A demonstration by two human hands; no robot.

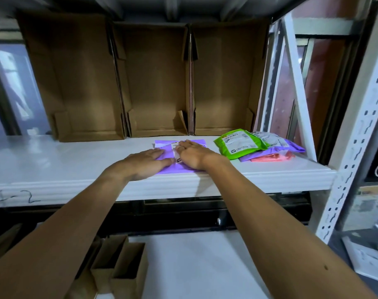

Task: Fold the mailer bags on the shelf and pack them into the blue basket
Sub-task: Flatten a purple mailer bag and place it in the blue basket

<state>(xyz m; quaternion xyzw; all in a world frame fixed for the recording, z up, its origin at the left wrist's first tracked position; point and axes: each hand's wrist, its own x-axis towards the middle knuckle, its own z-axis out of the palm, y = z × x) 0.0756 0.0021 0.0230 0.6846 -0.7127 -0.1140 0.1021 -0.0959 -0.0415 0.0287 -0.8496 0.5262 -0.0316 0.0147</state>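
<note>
Early stage: left hand (pixel 147 161) and right hand (pixel 191 155), fingers flat, press a purple mailer (pixel 162 156) on the shelf (pixel 75 156); a pile (pixel 259 145) beside it awaits folding; basket unseen.

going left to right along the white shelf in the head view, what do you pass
left hand → right hand → green bag → grey bag → white shelf post
</note>
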